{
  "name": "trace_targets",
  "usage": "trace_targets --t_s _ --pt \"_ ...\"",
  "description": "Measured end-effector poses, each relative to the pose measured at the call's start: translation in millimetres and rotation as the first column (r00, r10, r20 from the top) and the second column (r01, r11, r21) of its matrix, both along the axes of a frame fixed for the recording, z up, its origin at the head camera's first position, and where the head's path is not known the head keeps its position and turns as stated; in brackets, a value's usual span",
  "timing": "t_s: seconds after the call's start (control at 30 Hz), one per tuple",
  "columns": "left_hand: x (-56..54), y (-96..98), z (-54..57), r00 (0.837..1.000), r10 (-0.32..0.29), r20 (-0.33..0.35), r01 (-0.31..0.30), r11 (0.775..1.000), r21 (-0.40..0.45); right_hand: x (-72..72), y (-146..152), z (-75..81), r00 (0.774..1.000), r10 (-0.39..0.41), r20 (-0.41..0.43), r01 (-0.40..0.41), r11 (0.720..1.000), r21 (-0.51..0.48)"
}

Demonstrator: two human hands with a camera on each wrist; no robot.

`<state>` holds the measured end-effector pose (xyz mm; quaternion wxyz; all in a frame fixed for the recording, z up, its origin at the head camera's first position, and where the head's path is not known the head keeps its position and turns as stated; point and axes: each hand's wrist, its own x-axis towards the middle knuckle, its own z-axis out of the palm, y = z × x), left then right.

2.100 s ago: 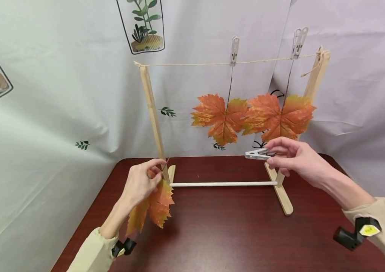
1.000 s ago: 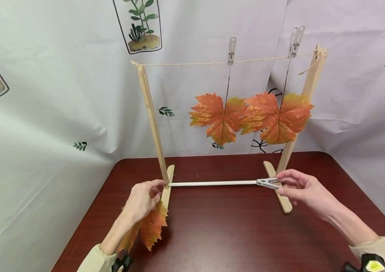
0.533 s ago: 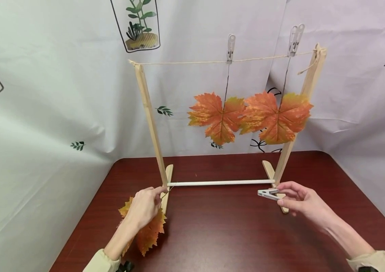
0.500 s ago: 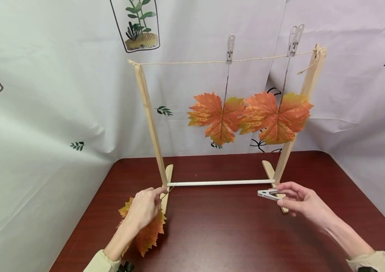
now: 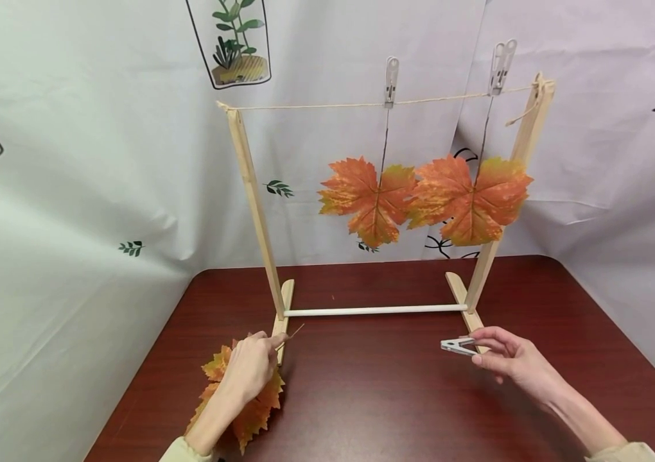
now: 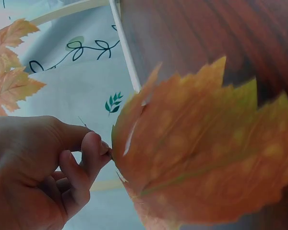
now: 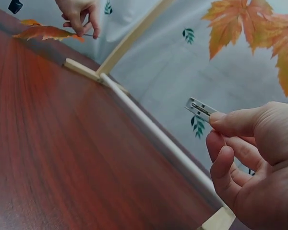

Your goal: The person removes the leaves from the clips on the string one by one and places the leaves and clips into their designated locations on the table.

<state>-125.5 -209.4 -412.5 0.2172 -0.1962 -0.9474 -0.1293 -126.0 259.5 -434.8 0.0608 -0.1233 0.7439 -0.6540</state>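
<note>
Left hand [image 5: 251, 367]: thumb and finger pinch the stem of a leaf [image 5: 258, 410]. Leaf lies partly under the wrist, near the rack's [image 5: 255, 205] left foot [image 5: 282, 328]; contact with the table [image 5: 362, 398] cannot be told. Right hand [image 5: 521, 366]: pinches a clip [image 5: 456, 346], tip leftward, near the right foot [image 5: 456, 289]. Beyond: white rod [image 5: 374, 310] between posts. Above: two hung leaves [image 5: 370, 199], overlapping, pegged to a string [image 5: 310, 106]. Behind: printed cloth [image 5: 154, 128].

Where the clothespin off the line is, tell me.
In the head view, the clothespin is right of centre, pinched in the right hand near the rack's right foot.
</note>
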Motion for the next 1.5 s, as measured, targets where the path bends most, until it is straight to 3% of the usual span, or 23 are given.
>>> trace_targets --t_s 0.2,0.57,0.8,0.97,1.5 --pt "1.4 0.0 -9.0 1.0 0.009 0.022 -0.01 1.0 0.012 2.2 0.3 -11.0 0.999 -0.025 0.024 0.025 1.0 0.017" --pt "4.0 -0.6 -24.3 0.995 0.033 0.09 -0.035 0.999 0.014 4.9 2.4 -27.7 0.999 0.007 0.037 -0.005 0.998 -0.064" --pt "6.9 -3.2 -32.3 0.992 0.062 0.11 -0.06 0.998 -0.016 6.0 3.9 -36.6 0.998 0.033 0.046 -0.033 0.999 -0.017" --pt "7.7 -3.1 -36.9 0.987 0.076 0.142 -0.074 0.997 -0.015 7.6 3.8 -40.0 0.999 0.004 0.053 -0.006 1.0 0.029" --pt "9.5 -4.3 -48.0 0.986 0.052 0.159 -0.051 0.999 -0.014 5.1 4.5 -50.0 1.0 0.006 0.021 -0.007 0.998 0.06"
